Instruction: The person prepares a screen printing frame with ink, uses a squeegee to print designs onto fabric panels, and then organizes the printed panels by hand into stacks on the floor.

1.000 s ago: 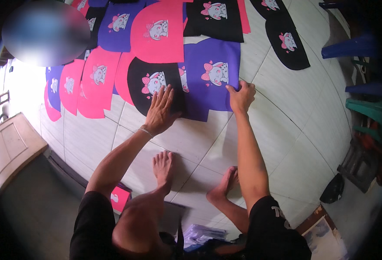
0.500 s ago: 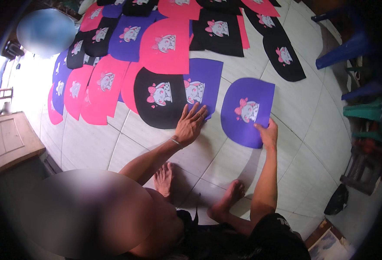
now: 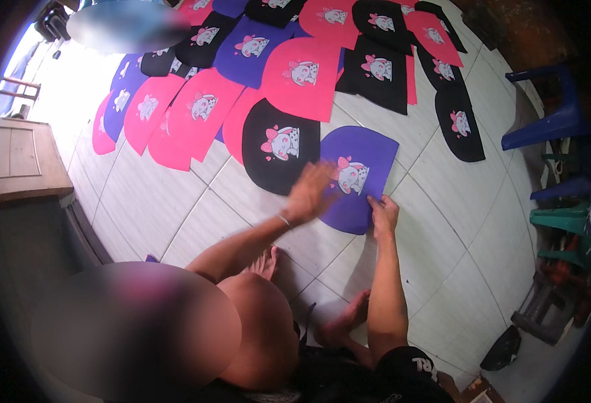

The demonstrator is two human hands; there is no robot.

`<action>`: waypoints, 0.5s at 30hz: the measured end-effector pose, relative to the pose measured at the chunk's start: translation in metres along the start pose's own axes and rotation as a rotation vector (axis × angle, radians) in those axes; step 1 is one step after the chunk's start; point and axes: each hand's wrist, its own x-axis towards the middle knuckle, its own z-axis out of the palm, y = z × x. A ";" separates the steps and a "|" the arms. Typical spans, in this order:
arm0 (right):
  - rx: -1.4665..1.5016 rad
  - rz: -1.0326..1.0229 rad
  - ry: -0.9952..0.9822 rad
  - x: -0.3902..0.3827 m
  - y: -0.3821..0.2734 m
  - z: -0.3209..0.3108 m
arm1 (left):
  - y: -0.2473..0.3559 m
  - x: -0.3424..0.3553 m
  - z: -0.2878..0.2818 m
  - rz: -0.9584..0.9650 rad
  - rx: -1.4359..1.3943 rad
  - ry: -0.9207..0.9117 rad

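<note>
Tiled floor: Pale tiles (image 3: 443,228) run across the room, their joints slanting under a broad layout of cut pieces.
Spread: Pink, purple and black pieces (image 3: 278,94), in 3 colors, overlap in rows across the far side of the floor, each visible print showing a white cartoon animal.
Wooden panel: A brown panel (image 3: 23,158) stands at the left, near the bright doorway.
Plastic furniture: A blue stool (image 3: 550,134) sits at the right, with a green stool (image 3: 560,218) on the nearer side of it.
Purple piece: A round-edged purple piece (image 3: 376,148) is at the near edge of the spread, directly in front of the worker.
Black piece: A black piece (image 3: 258,158) lies just left of the purple 1.
Right hand: The worker's right hand (image 3: 384,213) pinches the purple piece at its lower right edge, thumb on top.
Left hand: The left hand (image 3: 313,191), fingers outstretched and unclenched, reaches across the border of the 2 pieces; motion blur makes it hard to say whether it touches them.
Bracelet: A thin, light band (image 3: 284,220) circles the left wrist.
</note>
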 end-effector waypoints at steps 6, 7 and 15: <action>0.000 -0.073 0.013 -0.008 0.003 -0.005 | -0.055 0.004 -0.015 -0.069 0.395 0.081; -0.014 -0.076 0.019 -0.012 0.000 -0.001 | -0.058 0.004 -0.012 -0.108 0.389 0.079; -0.108 -0.064 0.007 -0.016 0.003 -0.006 | -0.023 0.011 -0.028 0.002 0.269 0.137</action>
